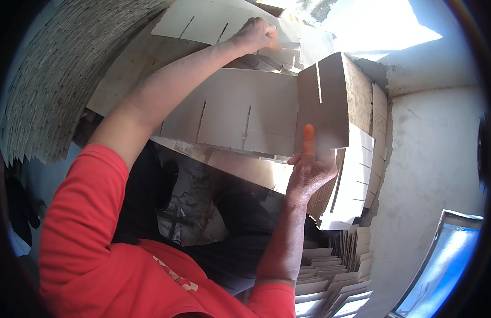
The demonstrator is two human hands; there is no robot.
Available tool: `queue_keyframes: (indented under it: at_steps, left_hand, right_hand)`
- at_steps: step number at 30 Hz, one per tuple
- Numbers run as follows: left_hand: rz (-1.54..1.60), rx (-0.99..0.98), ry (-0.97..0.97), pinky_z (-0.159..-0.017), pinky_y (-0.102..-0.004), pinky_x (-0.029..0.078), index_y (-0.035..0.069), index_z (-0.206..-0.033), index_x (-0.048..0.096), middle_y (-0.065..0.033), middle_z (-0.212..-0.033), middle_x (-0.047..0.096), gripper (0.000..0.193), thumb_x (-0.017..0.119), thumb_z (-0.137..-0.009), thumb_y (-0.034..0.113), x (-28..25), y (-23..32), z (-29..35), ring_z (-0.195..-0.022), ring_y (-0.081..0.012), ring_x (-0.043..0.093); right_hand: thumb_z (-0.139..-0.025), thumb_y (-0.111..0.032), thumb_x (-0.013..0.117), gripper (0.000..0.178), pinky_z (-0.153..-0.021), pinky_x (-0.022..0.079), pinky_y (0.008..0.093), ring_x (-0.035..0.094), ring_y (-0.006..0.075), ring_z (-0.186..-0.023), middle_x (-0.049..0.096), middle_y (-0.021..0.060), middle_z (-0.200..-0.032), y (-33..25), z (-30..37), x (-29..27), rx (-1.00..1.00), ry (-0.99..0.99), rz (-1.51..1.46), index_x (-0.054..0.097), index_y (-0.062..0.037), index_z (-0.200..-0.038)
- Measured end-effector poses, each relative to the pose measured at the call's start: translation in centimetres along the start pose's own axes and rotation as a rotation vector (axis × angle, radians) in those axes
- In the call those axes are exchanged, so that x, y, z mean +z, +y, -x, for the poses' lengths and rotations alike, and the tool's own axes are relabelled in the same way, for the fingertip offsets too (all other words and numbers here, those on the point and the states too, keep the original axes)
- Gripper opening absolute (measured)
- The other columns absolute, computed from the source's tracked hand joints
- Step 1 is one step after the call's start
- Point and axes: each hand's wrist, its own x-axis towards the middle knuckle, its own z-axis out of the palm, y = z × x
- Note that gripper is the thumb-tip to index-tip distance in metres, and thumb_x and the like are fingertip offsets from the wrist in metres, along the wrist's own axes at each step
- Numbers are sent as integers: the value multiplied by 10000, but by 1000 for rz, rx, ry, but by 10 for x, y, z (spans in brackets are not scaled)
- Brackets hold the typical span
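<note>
A long slotted cardboard sheet (224, 108) lies across the work surface in front of me, its slots opening on the near edge. At its right end stands a brown slotted cardboard panel (322, 100). My right hand (311, 172) is closed on the lower edge of this panel, one orange-covered finger stretched up its face. Farther away, my left hand (254, 36) is closed at a pale slotted cardboard sheet (198, 24), an orange cover on one finger. Its fingertips are partly hidden.
A tall stack of cardboard (70, 69) curves along the left. More slotted pieces (354, 175) stand at the right, beside a pale wall (431, 159). Several cardboard pieces (330, 281) are piled low near my right arm. A blue framed panel (441, 270) leans at lower right.
</note>
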Motion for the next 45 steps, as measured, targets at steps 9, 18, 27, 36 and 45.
queue_keyframes:
  at_steps: [9, 18, 27, 36, 45]
  left_hand:
    - [-475, 552, 55, -759, -335, 528, 37, -1101, 593, -50, -950, 563, 372, 614, -733, -19, -2, 35, 10, -900, -219, 538]
    - [-718, 911, 115, -705, -280, 542, -68, -1051, 619, -66, -966, 565, 350, 646, -716, 27, -9, 67, 38, -859, -169, 547]
    - [-567, 910, 31, -664, -272, 531, -45, -928, 637, -56, -945, 567, 248, 657, -695, 37, -30, 106, 75, -838, -167, 548]
    - [-581, 854, -14, -703, -277, 523, -18, -877, 627, -50, -912, 553, 196, 632, -695, 53, -66, 128, 103, -851, -174, 545]
    - [-510, 950, 116, -679, -287, 516, 7, -894, 618, -28, -862, 541, 213, 628, -692, 72, -94, 139, 116, -821, -165, 546]
  right_hand:
    - [-792, 208, 591, 262, -594, 473, 173, 573, 38, -687, 678, 41, -816, 21, -1, 0, -171, -5, -69, 659, 28, -970]
    - [-810, 228, 542, 327, -730, 529, 216, 598, 73, -784, 674, 60, -910, 22, 1, 2, -91, -73, -191, 628, 40, -1064]
    - [-1005, -160, 460, 555, -911, 487, 334, 519, 133, -1091, 520, 70, -1177, 3, 10, 1, 60, -113, -392, 214, -101, -1499]
    - [-937, 55, 465, 707, -1017, 424, 358, 497, 113, -938, 495, 28, -1041, -25, 30, 1, -166, -203, -408, 149, -149, -1535]
    - [-888, 78, 524, 771, -724, 523, 260, 516, 123, -610, 541, 59, -695, -65, 50, 4, -284, -97, 248, 160, -140, -1533]
